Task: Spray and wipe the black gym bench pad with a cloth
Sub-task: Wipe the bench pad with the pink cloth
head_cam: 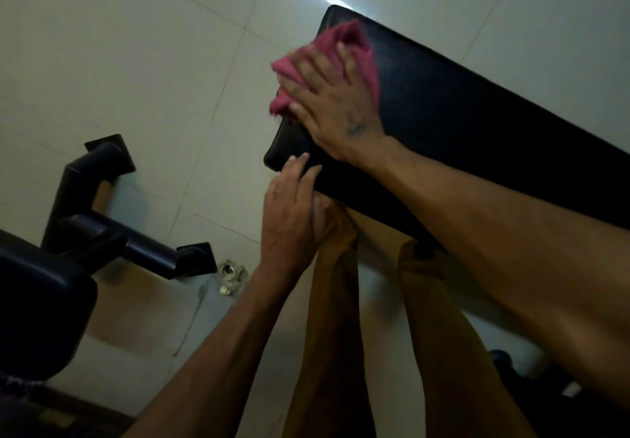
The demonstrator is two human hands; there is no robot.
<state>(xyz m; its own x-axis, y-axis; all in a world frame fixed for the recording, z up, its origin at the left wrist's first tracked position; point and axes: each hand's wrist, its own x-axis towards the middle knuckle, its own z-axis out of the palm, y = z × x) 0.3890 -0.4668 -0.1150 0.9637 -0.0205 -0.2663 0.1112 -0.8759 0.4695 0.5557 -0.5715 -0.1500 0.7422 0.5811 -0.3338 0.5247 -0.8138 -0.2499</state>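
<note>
The black gym bench pad (460,120) runs from the upper middle to the right edge. A crumpled pink cloth (351,42) lies on its left end, part of it hanging over the pad's edge. My right hand (334,96) lies flat on the cloth with fingers spread, pressing it onto the pad. My left hand (293,209) rests with straight fingers on the pad's near corner. No spray bottle is in view.
Pale floor tiles (136,62) surround the bench. Another black machine with a tubular frame and foot plates (102,219) stands at the left. A small metal collar (231,272) lies on the floor nearby. My legs in brown trousers (327,318) stand beside the bench.
</note>
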